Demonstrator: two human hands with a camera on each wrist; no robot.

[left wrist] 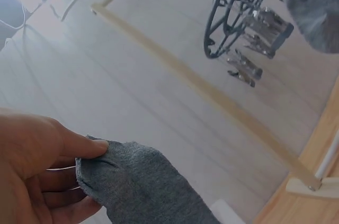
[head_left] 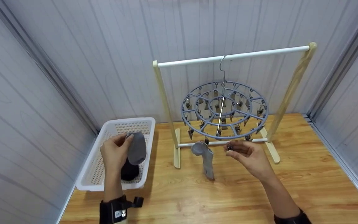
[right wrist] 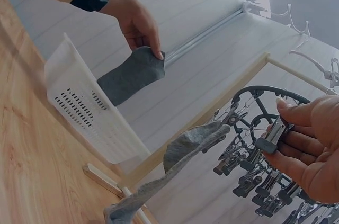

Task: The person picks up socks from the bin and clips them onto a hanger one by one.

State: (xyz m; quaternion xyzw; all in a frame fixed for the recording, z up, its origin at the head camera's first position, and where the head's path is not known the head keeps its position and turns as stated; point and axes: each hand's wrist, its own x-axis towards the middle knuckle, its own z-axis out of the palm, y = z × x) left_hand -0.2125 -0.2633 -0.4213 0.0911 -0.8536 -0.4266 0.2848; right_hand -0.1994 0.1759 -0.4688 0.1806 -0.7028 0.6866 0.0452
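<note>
My left hand [head_left: 115,154] pinches the edge of a dark grey sock [head_left: 137,148] between thumb and fingers, above the white basket; in the left wrist view the sock [left wrist: 143,184] hangs down away from the thumb. With my right hand [head_left: 251,158] I hold a metal clip [right wrist: 274,135] at the front rim of the round drying hanger [head_left: 228,136]. Another sock [head_left: 208,161], lighter grey, hangs from a clip on the same rim, just left of the right hand. In the basket lies a black bundle [head_left: 130,170], partly hidden by the held sock.
The white plastic basket [head_left: 151,124] stands at the left on the wooden table [head_left: 179,199]. A rack with a white top bar [head_left: 191,61] and wooden legs carries the hanger by its hook. Many clips dangle beneath the hanger. Panelled walls [head_left: 73,46] enclose the table.
</note>
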